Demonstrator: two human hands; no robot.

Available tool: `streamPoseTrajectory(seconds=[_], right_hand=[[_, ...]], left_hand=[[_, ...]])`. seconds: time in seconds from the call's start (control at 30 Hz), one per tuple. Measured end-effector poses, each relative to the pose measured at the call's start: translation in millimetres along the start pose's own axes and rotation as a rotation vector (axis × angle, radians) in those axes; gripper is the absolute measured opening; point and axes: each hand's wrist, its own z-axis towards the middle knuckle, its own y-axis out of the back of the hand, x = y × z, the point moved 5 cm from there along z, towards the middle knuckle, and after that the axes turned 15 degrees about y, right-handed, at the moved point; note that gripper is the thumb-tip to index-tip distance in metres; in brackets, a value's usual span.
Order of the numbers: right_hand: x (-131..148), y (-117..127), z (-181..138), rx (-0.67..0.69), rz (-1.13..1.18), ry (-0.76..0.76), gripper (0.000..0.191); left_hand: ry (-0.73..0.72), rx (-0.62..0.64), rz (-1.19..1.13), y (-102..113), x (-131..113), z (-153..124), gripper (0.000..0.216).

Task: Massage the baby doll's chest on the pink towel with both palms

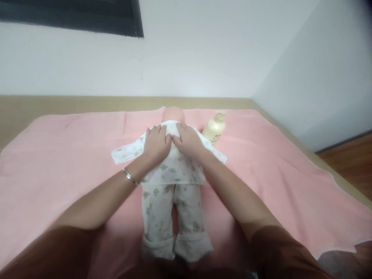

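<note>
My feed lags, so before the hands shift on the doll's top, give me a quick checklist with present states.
1. Left hand flat on the doll's top: ok.
2. Right hand flat on the top beside it, fingers almost meeting the left hand's: ok.
3. Doll lying straight on the pink towel, legs toward the camera: ok.
4. Lotion bottle apart from the right hand, beside the doll's head: ok.
5. Top fastened at the front: cannot tell, hands cover it.
6. Trouser cuffs folded up evenly: ok.
</note>
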Motion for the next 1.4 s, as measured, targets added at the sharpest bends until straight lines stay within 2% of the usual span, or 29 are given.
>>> streamPoseTrajectory(seconds=[0.2,0.33,0.43,0.57,0.67,0.73,0.8,0.9,1.07,1.27,1.4], right_hand=[[-3.0,7.6,1.3,0.019,0.004,0.018,0.042],[10.2,11.2,-2.0,0.063,-0.113,-0.025,0.042],[33.5,10.3,-10.9,0.110,-0.269,-0.011,0.044],[53.7,4.1,-15.1,0.089,-0.297,0.131,0.045],[33.7,1.6,-8.5,0.018,-0.190,-0.003,0.050],[14.3,-1.6,-4.0,0.015,-0.129,-0.132,0.061],[2.2,-4.4,-0.5,0.029,-0.108,-0.176,0.067],[0.0,-2.9,1.7,0.021,-0.127,-0.137,0.060],[19.5,4.9,-5.1,0.037,-0.201,-0.100,0.047],[51.7,2.6,-19.1,0.066,-0.271,0.094,0.041],[41.3,9.6,-11.4,0.074,-0.139,0.096,0.034]], left_hand=[[-0.182,0.046,0.031,4.8,-17.7,-16.9,0.044],[-0.078,0.182,-0.035,6.0,-8.2,-1.8,0.046],[0.005,0.216,-0.099,4.6,1.9,12.0,0.046],[0.027,0.132,-0.188,1.0,9.2,18.7,0.043],[-0.007,0.062,-0.155,-2.1,7.9,13.3,0.043],[-0.051,0.023,-0.105,-2.7,4.0,6.3,0.040],[-0.103,-0.005,-0.078,-1.4,-1.1,-1.0,0.037],[-0.119,0.025,-0.113,2.6,-6.1,-6.5,0.035],[0.055,0.115,-0.218,3.2,1.4,3.9,0.037],[0.092,0.032,-0.244,-4.6,8.0,9.6,0.032],[0.091,0.020,-0.286,-4.2,7.8,6.8,0.032]])
